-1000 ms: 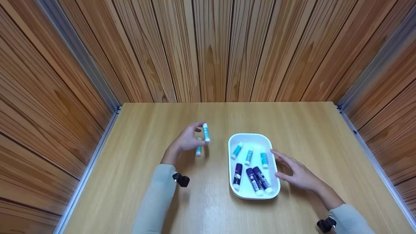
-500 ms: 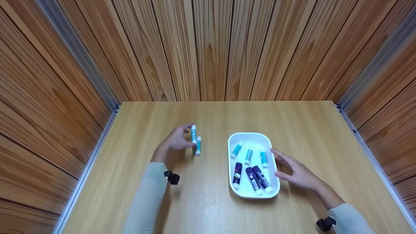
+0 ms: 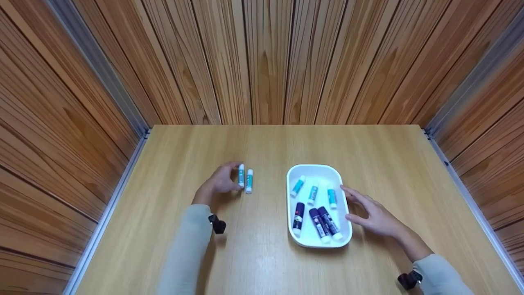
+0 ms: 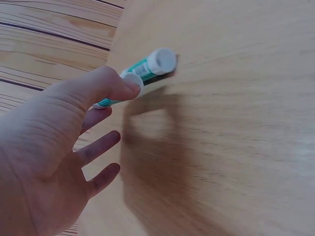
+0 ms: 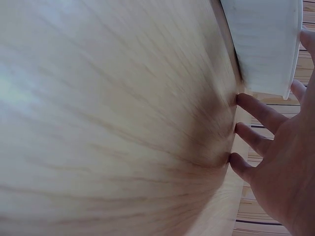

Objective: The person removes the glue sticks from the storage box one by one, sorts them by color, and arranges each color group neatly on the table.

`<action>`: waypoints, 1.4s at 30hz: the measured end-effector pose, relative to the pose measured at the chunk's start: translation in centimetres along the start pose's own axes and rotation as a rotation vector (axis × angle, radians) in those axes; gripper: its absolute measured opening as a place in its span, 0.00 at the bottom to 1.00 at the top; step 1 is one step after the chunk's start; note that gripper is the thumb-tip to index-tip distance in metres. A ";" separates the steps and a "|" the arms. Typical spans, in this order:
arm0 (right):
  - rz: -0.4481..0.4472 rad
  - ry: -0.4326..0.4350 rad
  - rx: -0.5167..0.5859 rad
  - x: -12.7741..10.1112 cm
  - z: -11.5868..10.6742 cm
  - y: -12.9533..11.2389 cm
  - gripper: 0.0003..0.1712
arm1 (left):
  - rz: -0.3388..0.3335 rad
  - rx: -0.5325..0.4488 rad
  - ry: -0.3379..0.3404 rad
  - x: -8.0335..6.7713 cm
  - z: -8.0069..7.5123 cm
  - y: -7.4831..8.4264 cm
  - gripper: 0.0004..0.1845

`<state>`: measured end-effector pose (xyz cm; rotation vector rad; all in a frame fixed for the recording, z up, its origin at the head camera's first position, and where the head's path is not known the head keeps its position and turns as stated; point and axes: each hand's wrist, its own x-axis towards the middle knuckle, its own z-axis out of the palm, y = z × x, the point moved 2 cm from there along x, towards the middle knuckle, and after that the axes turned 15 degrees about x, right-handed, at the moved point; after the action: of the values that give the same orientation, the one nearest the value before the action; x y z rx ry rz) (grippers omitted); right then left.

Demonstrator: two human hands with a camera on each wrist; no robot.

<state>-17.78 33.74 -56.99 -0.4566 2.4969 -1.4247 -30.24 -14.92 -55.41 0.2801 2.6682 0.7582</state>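
Your left hand (image 3: pixel 219 182) pinched a teal stick (image 3: pixel 241 178) left of centre in the frame, touching a second stick (image 3: pixel 249 181) on the table (image 3: pixel 262 262). Letting go carelessly could have rolled both away. Your right hand (image 3: pixel 374 215) rested open against the white tray (image 3: pixel 314 171).

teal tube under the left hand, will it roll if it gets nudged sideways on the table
Probably yes: the teal tube is a smooth round cylinder lying on its side on the flat table. It looks small and likely light, held by the left hand fingertips alone. The second tube close beside it might stop it rolling right.
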 end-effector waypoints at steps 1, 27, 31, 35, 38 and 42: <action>0.002 0.002 0.001 0.0 0.0 0.0 0.49 | -0.002 -0.005 0.002 0.1 0.1 -0.1 0.47; -0.019 0.006 -0.007 0.1 0.1 0.3 0.48 | 0.023 0.130 -0.010 0.0 1.3 -0.1 0.46; -0.015 0.006 -0.006 0.1 0.1 0.2 0.48 | 0.033 0.133 -0.004 -0.2 1.2 0.0 0.46; -0.021 0.002 0.004 0.1 0.1 0.2 0.48 | 0.027 0.128 -0.004 -0.4 1.3 0.0 0.47; -0.021 -0.002 0.008 0.1 0.1 0.2 0.48 | 0.018 0.119 -0.013 -0.4 1.3 0.0 0.47; -0.018 -0.002 0.006 0.0 0.1 0.1 0.48 | 0.017 0.114 -0.018 -0.5 1.3 0.0 0.49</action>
<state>-17.79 33.67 -57.14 -0.4804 2.4921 -1.4377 -29.32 -14.46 -56.32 0.3383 2.6993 0.6063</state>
